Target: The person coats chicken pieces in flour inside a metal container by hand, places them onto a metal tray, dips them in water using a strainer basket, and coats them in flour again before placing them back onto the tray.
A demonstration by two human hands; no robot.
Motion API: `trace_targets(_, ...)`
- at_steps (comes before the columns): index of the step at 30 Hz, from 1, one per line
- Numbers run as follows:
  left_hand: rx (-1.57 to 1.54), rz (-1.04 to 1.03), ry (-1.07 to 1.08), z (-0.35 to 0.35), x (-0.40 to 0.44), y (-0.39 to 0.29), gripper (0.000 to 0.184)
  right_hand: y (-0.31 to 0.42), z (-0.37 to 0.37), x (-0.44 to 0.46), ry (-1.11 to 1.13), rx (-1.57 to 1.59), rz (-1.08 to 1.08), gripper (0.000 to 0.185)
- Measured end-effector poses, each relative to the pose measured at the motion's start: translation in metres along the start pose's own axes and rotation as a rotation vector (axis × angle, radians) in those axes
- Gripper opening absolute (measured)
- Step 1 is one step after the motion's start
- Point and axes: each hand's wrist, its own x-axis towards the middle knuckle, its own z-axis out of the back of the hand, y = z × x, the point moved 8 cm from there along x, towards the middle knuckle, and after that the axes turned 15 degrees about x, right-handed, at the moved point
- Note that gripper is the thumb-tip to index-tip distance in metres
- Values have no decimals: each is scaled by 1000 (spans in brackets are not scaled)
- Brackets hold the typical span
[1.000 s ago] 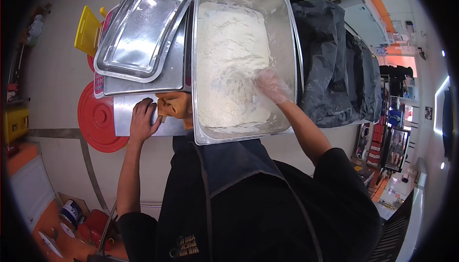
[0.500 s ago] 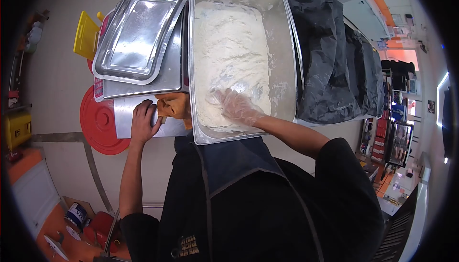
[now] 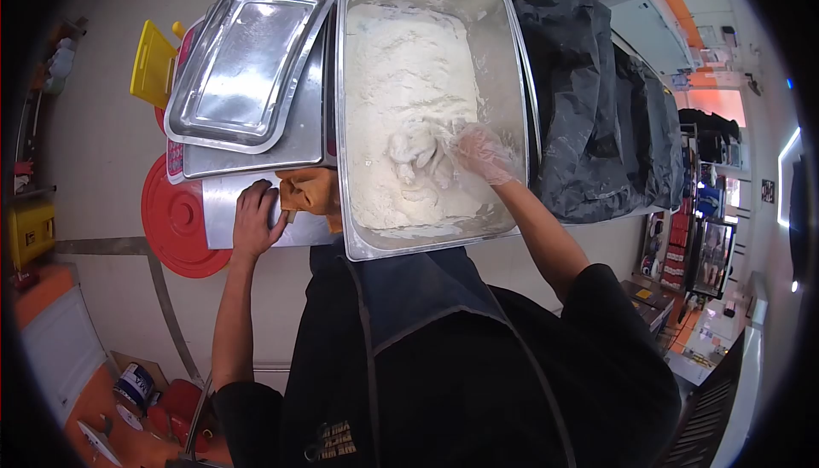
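Note:
A deep metal pan [image 3: 502, 84] holds a wide bed of white flour [image 3: 409, 58]. Flour-coated pieces [image 3: 415, 154] lie on the flour near the pan's front half. My right hand [image 3: 485, 154], in a clear plastic glove, is just right of these pieces, low over the flour; its fingers are blurred, and whether they hold anything does not show. My left hand [image 3: 256, 216] is bare and rests flat on the metal surface [image 3: 223, 203], fingers spread slightly, beside a crumpled orange cloth [image 3: 309, 192].
Two stacked metal trays [image 3: 247, 67] stand left of the pan. Further left are a yellow board [image 3: 153, 63] and a round red lid [image 3: 179, 212]. Black plastic [image 3: 580, 110] covers something right of the pan.
My right hand has swung from the pan's front left back to the right side. Coated pieces now show on the flour where it was. My left hand has stayed in place.

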Motion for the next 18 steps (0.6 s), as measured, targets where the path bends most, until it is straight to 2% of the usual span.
trace_targets(1, 0, -3, 0, 1, 0, 0, 44, 0, 5, 3, 15, 20, -99, 36)
trace_targets(4, -2, 3, 15, -2, -1, 1, 44, 49, 8, 10, 130, 521, -444, 42)
trace_targets(7, -7, 0, 23, -4, -2, 1, 44, 92, -11, 4, -58, 295, -186, 44)
trace_targets(10, 0, -12, 14, -4, -2, 0, 44, 124, -34, -1, 163, 173, -79, 41)
trace_targets(13, 7, -5, 14, -2, -1, -1, 44, 118, -53, 0, 240, 282, -36, 40)
trace_targets(18, 9, -1, 5, -1, -1, 0, 45, 100, -23, 14, 279, 720, -286, 30)
